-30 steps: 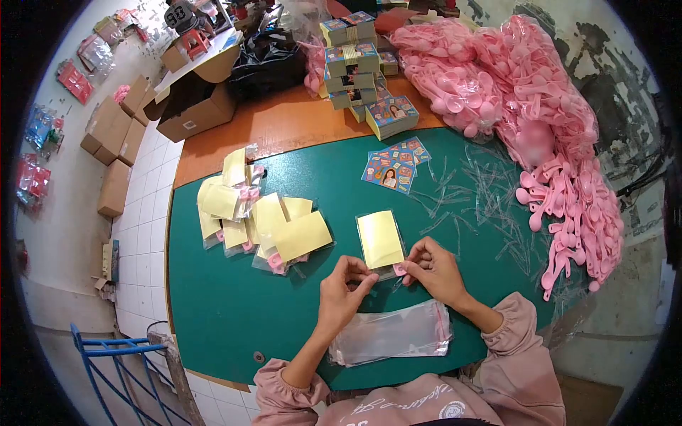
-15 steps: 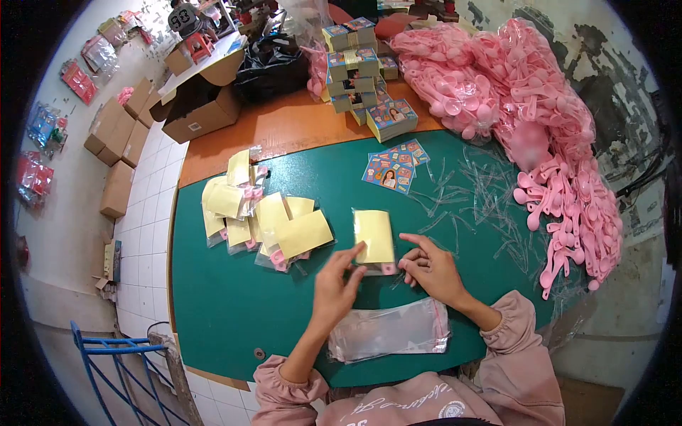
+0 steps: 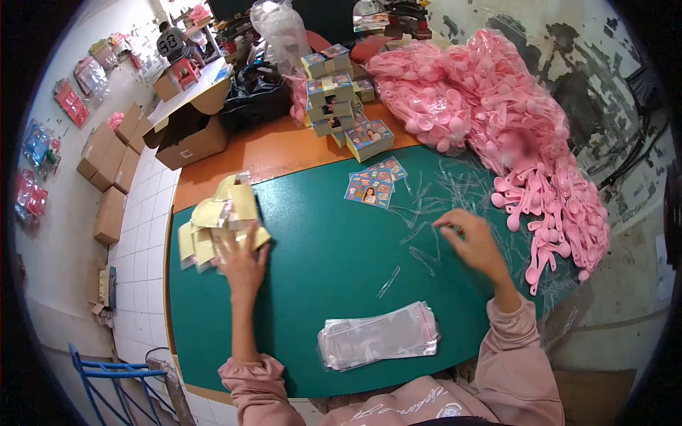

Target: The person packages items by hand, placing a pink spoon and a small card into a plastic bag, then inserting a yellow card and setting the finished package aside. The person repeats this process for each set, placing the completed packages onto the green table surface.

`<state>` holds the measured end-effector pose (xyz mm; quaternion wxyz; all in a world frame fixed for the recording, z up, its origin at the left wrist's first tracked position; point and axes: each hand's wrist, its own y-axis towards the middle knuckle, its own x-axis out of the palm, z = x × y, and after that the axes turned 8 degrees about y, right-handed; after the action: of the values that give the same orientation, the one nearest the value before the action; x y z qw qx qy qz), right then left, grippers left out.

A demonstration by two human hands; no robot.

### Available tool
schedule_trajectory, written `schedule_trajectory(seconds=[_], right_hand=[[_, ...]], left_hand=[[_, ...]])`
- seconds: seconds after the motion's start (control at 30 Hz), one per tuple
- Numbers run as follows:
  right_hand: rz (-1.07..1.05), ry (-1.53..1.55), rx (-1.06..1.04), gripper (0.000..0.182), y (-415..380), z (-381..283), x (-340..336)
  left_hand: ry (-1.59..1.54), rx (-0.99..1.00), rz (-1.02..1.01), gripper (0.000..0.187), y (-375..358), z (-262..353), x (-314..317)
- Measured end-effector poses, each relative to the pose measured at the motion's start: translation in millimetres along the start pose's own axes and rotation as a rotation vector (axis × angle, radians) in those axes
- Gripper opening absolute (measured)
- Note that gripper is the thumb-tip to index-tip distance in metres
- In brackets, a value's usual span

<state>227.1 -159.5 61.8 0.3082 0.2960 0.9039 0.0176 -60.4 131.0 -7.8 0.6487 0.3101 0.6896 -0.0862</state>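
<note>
My left hand (image 3: 243, 264) lies with spread fingers on a pile of clear packets with pale yellow cards (image 3: 243, 204) at the left of the green table. Pink pieces show through some of the packets. Over the table's right half, my right hand (image 3: 474, 245) is raised with thumb and forefinger slightly apart and the other fingers curled. A thin clear plastic strip (image 3: 437, 245) is right by its fingertips; whether it touches them is hard to see. Closer to my body is a stack of clear plastic bags (image 3: 380, 336).
Loose clear strips (image 3: 455, 188) are scattered at the right, beside heaped pink spoons (image 3: 547, 192). Printed cards (image 3: 371, 186) lie near tall card stacks (image 3: 369, 138). An open cardboard box (image 3: 190, 135) and black bag (image 3: 256, 92) stand behind. Another person (image 3: 170, 44) is far off.
The yellow-card packet from the middle is now at the left pile, where my left hand has moved. The pile is more compact. My right hand has shifted right and up towards the strips.
</note>
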Motion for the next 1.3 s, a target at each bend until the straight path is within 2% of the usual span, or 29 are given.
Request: schedule_trajectory(seconds=[0.03,0.1,0.17,0.2,0.23,0.27,0.3,0.37,0.43,0.53,0.6,0.63,0.7,0.77,0.8,0.83,0.87,0.93,0.97,1.03,1.07,1.13,1.17,1.2,1.27,1.3], right_hand=[[0.000,-0.131,-0.064,0.015,3,15,-17],[0.161,-0.470,-0.128,0.018,11,62,-49],[0.305,-0.506,-0.110,0.020,15,107,-80],[0.306,-0.505,-0.119,0.020,19,108,-85],[0.238,-0.485,0.000,0.020,26,108,-88],[0.168,-0.462,0.119,0.020,33,103,-89],[0.118,-0.461,-0.008,0.020,41,98,-77],[-0.112,-0.438,-0.005,0.017,70,66,-39],[-0.245,-0.281,-0.311,0.020,91,60,4],[-0.237,-0.339,-0.420,0.030,117,59,69],[-0.242,-0.412,-0.424,0.031,122,57,95],[-0.307,-0.425,-0.345,0.030,115,46,89],[-0.347,-0.408,-0.310,0.029,95,34,74],[-0.389,-0.390,-0.269,0.030,73,40,68],[-0.291,-0.335,-0.305,0.030,63,46,66],[-0.196,-0.282,-0.340,0.031,56,50,64],[-0.203,-0.290,-0.329,0.031,54,53,62],[-0.197,-0.220,-0.211,0.038,63,53,61],[-0.194,-0.219,-0.209,0.038,68,49,60],[-0.340,-0.401,-0.068,0.040,82,40,57],[-0.339,-0.395,-0.072,0.040,90,38,57],[-0.446,-0.410,0.023,0.036,98,37,56],[-0.392,-0.388,-0.003,0.028,96,40,57],[-0.389,-0.389,-0.001,0.028,96,43,60],[-0.447,-0.402,0.032,0.025,95,45,64],[-0.444,-0.404,0.033,0.025,90,47,63]], left_hand=[[-0.002,-0.033,-0.018,0.054,6,-11,2],[0.005,-0.109,-0.091,0.053,15,-30,3],[0.030,-0.190,-0.203,0.055,19,-33,-14],[0.077,-0.218,-0.227,0.057,19,-32,-21],[0.074,-0.229,-0.221,0.057,16,-27,-22],[0.124,-0.181,-0.091,0.061,10,-20,-22],[0.176,-0.128,0.036,0.064,3,-9,-24],[-0.184,0.068,0.029,0.055,-16,32,-42],[-0.351,0.254,-0.007,0.048,-38,79,-60],[-0.373,0.342,-0.012,0.045,-59,116,-72],[-0.718,0.511,-0.088,0.040,-68,120,-65],[-0.718,0.513,-0.089,0.040,-72,120,-71],[-0.857,0.759,-0.392,0.038,-84,119,-88],[-0.821,0.788,-0.397,0.039,-97,126,-91],[-0.785,0.811,-0.395,0.040,-101,131,-91],[-0.771,0.838,-0.312,0.037,-101,135,-85],[-0.784,0.839,-0.318,0.037,-101,137,-82],[-0.888,0.814,-0.485,0.032,-93,140,-80],[-0.932,0.789,-0.483,0.026,-91,141,-79],[-0.916,0.742,-0.534,0.025,-89,139,-82],[-0.905,0.692,-0.584,0.023,-88,138,-84],[-0.904,0.677,-0.574,0.022,-85,134,-87],[-0.909,0.668,-0.562,0.021,-84,133,-88],[-0.910,0.671,-0.562,0.021,-84,133,-85],[-1.011,0.751,-0.172,0.018,-83,135,-79],[-1.012,0.755,-0.170,0.018,-83,135,-78]])
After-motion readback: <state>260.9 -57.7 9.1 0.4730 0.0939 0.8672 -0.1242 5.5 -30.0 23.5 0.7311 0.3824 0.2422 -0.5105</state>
